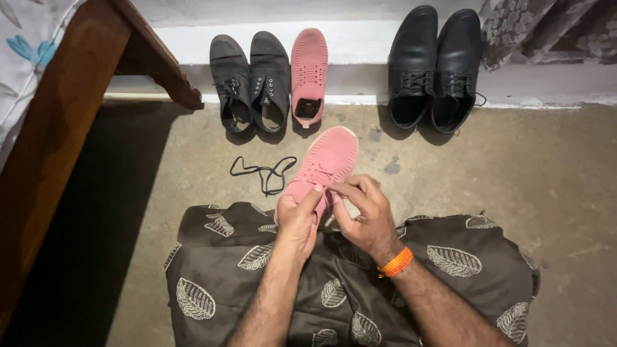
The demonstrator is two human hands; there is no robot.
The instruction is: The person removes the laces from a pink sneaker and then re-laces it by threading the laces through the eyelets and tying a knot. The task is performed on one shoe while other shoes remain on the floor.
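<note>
A pink knit shoe (329,157) lies on the concrete floor with its heel end at my lap. My left hand (297,218) grips its left side near the laces. My right hand (363,215), with an orange band on the wrist, pinches the pink lace at the shoe's opening. The heel is hidden under both hands. A loose black shoelace (263,172) lies on the floor just left of the shoe. The matching pink shoe (309,74) stands against the step ahead.
A pair of black canvas shoes (250,83) and a pair of black leather lace-up shoes (436,67) lean on the white step (360,45). A wooden bed frame (58,128) stands at the left. Brown leaf-print cloth (244,276) covers my lap.
</note>
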